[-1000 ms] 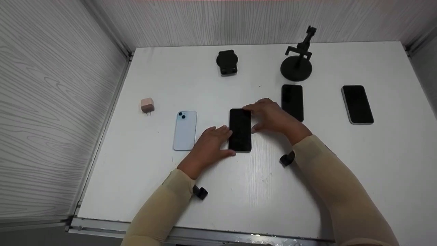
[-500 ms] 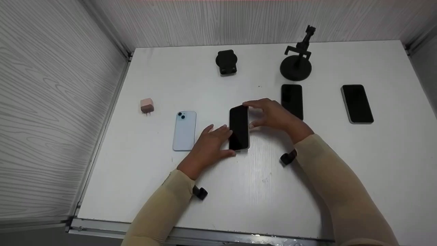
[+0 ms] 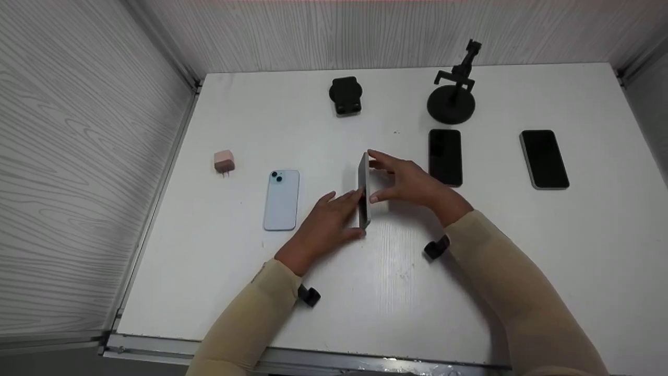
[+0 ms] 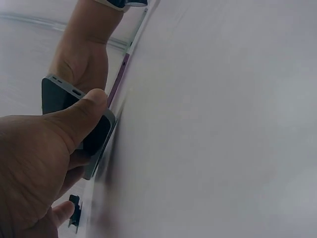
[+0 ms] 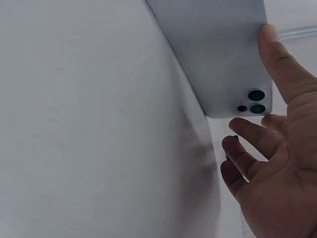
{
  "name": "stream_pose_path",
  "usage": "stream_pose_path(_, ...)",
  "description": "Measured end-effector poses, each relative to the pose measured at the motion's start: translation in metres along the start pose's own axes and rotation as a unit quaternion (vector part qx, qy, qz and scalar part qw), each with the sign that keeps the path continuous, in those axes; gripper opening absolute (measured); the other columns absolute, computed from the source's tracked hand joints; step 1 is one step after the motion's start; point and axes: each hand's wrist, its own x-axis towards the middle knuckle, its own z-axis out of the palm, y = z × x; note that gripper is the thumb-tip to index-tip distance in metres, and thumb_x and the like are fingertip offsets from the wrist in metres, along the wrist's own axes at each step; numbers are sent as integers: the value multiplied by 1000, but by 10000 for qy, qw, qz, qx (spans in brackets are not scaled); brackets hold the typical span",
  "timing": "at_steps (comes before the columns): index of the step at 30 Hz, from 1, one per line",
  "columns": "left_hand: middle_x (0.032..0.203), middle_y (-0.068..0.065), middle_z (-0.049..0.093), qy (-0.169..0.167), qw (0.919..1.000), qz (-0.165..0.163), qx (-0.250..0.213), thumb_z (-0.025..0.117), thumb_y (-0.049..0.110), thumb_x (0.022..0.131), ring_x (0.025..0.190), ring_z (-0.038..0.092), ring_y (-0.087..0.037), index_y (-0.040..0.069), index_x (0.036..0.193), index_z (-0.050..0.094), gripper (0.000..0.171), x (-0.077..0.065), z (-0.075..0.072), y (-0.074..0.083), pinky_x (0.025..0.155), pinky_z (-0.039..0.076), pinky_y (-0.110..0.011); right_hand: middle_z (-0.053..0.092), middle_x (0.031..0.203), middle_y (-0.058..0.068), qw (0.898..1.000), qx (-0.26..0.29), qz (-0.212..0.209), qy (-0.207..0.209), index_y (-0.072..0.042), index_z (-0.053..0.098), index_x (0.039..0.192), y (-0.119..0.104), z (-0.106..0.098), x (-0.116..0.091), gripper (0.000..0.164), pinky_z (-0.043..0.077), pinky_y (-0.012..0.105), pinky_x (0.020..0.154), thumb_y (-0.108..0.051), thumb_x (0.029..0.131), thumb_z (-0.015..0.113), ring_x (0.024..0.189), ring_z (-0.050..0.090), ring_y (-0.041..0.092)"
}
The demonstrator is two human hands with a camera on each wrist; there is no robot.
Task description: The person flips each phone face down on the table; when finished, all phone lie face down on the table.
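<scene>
Head view: the slim, silver-edged, black-screened phone [image 3: 364, 180] stands nearly upright on one long edge, between the white desk's [image 3: 407, 308] near and far edges. Left wrist: left hand [image 4: 37, 168] grips its lower end. Right wrist: right hand [image 5: 285, 183] holds the camera-end corner. Probably light, stiff, slippery, fragile; best gripped along long edges.

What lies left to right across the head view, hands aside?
Pink cubic plug charger → light-blue rectangular phone → black round-topped device → slim silver-grey phone, held on edge → black rectangular phone → thick black silver-edged phone. Omitted: black round-based stand, overlapping the fifth item's horizontal span.
</scene>
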Motion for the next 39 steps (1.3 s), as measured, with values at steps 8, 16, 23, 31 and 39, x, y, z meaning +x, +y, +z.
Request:
stream_pose_path(8,173,-1,44,189,9992,191,-285,81,39,99,160,44,-19,13,177,13,106,-2,0,-2,138,20,-43,51,169,5,9979,-623,-143,72,-27,13,178,1,18,-2,133,31,52,134,-48,78,98,162,40,31)
stream_pose_path(16,174,0,42,288,9973,-121,-659,81,38,100,162,40,-29,15,176,13,105,-4,0,-4,136,28,-47,52,168,6,9954,-904,-305,87,-23,11,178,2,27,-2,138,26,55,135,-46,76,101,162,35,36)
stream_pose_path(23,174,-8,43,342,9955,-220,-855,81,36,101,159,43,-36,16,177,11,106,-8,1,-4,132,36,-50,42,173,9,9942,-1026,-337,11,-34,7,177,1,34,-7,139,29,55,134,-45,76,101,163,31,36)
stream_pose_path(31,177,-11,36,416,9940,-368,-940,81,36,100,160,41,-37,17,177,9,107,-13,1,-7,132,35,-50,32,179,10,9872,-1572,-246,-87,-25,12,178,-3,41,-15,134,30,60,133,-50,78,99,167,22,40)
stream_pose_path(39,181,-6,29,412,9942,-499,-864,78,41,102,164,36,-32,19,177,9,105,-16,4,-9,134,33,-46,30,180,14,9770,-2115,-263,-81,-10,23,175,-2,47,-23,123,28,56,135,-58,85,91,168,20,38)
